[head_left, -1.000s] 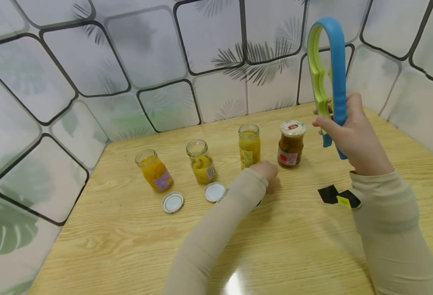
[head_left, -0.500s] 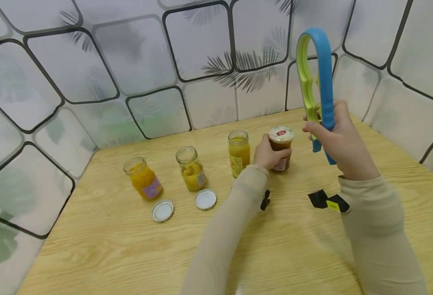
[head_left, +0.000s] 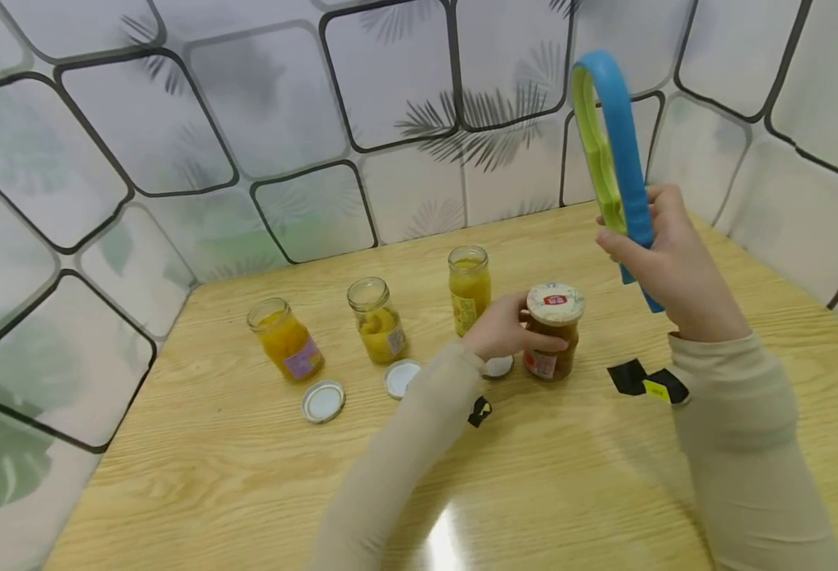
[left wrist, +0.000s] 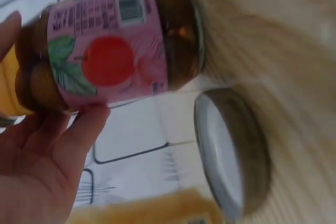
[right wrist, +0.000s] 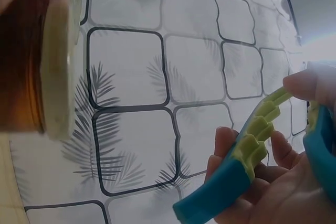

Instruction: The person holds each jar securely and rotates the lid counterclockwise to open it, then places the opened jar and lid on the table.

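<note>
My left hand (head_left: 499,327) grips a lidded jar of brown fruit (head_left: 554,349) around its side. Its pink label (left wrist: 107,45) with a red fruit picture faces the left wrist camera, and its pale patterned lid (head_left: 556,304) is on. My right hand (head_left: 686,270) holds a blue and green jar opener (head_left: 621,151) upright by its lower ends, at the right of the jar. The opener's green toothed inner edge (right wrist: 254,140) shows in the right wrist view. A loose lid (head_left: 499,366) lies inner side up beside the held jar, partly hidden by my left hand.
Three lidless jars stand on the wooden table: an orange-filled jar (head_left: 286,341), a jar of yellow pieces (head_left: 378,321) and a yellow jar (head_left: 469,289) behind my left hand. Two more loose lids (head_left: 323,401) lie before them. Patterned walls border the back and sides.
My left hand reached the lidded jar, took hold of it and brought it nearer to me. The right hand with the jar opener stays raised, the opener turned slightly.
</note>
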Tool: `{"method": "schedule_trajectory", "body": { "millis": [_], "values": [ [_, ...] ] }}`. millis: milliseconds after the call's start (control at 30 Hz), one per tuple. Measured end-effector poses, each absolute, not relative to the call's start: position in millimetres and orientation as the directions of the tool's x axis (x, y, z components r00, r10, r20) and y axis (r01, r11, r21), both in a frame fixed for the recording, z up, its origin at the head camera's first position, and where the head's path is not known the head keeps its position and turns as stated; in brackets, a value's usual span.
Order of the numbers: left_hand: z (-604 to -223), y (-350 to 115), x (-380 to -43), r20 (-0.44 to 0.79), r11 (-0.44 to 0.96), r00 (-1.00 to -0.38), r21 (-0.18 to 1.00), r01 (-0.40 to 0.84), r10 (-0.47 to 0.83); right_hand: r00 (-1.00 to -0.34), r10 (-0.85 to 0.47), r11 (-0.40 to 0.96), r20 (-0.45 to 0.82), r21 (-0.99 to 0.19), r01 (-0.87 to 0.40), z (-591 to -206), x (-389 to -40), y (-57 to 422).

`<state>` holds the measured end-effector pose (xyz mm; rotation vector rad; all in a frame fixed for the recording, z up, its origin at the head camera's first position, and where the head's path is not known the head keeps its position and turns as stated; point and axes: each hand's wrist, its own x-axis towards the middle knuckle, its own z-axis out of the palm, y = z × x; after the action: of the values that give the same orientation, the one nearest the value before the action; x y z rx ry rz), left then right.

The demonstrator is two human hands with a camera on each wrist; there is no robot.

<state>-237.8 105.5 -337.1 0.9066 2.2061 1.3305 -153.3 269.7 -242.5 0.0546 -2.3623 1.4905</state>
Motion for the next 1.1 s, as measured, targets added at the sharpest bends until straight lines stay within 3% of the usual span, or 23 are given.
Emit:
{"method": "schedule_trajectory", "body": {
  "millis": [167,300,400,567,700,833,1100],
  "values": [
    [-333,68,-222,-0.028,0.333,-0.634,0.868,0.367,0.772,-0.95,0.12,0.513,0.288,-0.837,-0.189,-242,-154,265],
    [-332,38,-215,-0.036,0.337,-0.625,0.865,0.371,0.78,-0.953,0.063,0.581,0.297,-0.787,-0.206,-245,-155,259],
    [-333,17,-212,-0.034,0.367,-0.658,0.851,0.376,0.753,-0.948,-0.028,0.652,0.317,-0.713,-0.258,-246,-158,254],
    [-335,-9,-213,-0.007,0.412,-0.739,0.834,0.367,0.674,-0.891,-0.24,0.775,0.387,-0.476,-0.415,-252,-166,245],
    [-337,-20,-215,0.031,0.413,-0.779,0.834,0.366,0.627,-0.87,-0.371,0.825,0.326,-0.315,-0.47,-260,-171,237],
    [-337,-24,-216,0.05,0.411,-0.792,0.834,0.368,0.608,-0.877,-0.428,0.841,0.219,-0.257,-0.475,-270,-174,230],
    [-339,-28,-219,0.095,0.383,-0.79,0.835,0.394,0.606,-0.868,-0.482,0.829,0.117,-0.259,-0.496,-283,-179,223]
  ]
}}
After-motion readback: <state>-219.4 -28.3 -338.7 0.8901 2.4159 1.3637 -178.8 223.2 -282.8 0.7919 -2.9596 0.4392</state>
